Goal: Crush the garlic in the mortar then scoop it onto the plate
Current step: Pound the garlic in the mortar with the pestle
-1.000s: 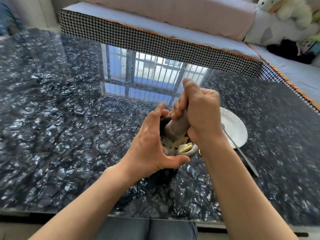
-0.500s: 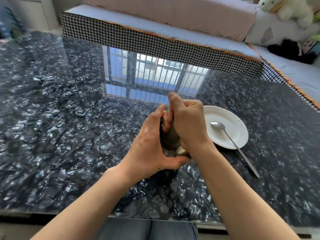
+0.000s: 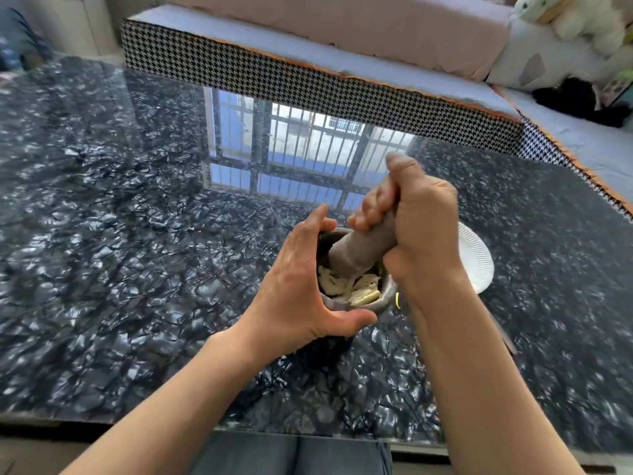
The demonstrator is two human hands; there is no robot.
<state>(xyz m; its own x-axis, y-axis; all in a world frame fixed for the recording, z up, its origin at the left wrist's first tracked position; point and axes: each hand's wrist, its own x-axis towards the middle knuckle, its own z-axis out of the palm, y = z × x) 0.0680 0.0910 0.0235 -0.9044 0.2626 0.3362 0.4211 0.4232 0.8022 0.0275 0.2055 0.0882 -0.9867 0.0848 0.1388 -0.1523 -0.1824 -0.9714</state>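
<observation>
A small grey stone mortar [image 3: 385, 298] stands on the dark marbled table, near the middle. My left hand [image 3: 294, 293] wraps around its left side and front. Pale, partly crushed garlic [image 3: 356, 286] lies inside the bowl. My right hand [image 3: 418, 228] grips the top of a grey stone pestle [image 3: 359, 252], which is raised and tilted, its lower end just above the garlic. A white paper plate [image 3: 478, 265] sits right of the mortar, half hidden behind my right wrist. The spoon is mostly hidden by my right forearm.
The glossy black marbled table [image 3: 137, 269] reflects a barred window at its far middle. A sofa with houndstooth trim [image 3: 308, 84] runs along the far and right edges, with soft toys [image 3: 575, 18] at the top right. My knees show below the near edge.
The pestle went down into the mortar half a second ago and has now come back up, showing the garlic again. My left hand has stayed on the mortar.
</observation>
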